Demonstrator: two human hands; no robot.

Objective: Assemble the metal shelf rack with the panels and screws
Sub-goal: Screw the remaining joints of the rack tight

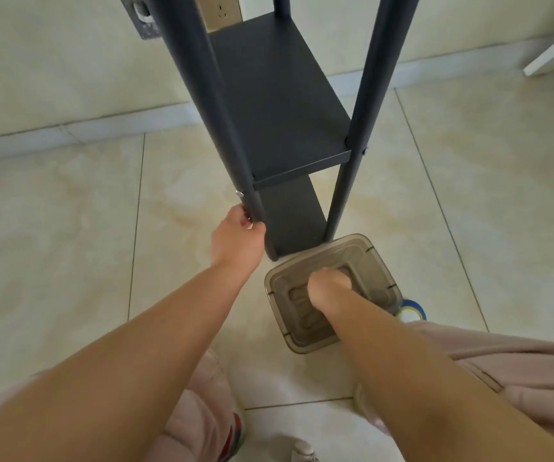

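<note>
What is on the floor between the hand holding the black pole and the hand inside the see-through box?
Nothing sits there. In the head view, only bare floor tile shows between the left hand on the rack post and the right hand in the container.

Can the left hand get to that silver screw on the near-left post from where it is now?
Probably yes. The left hand grips the near-left post just below the screw, and nothing lies between them; sliding up should reach it.
</note>
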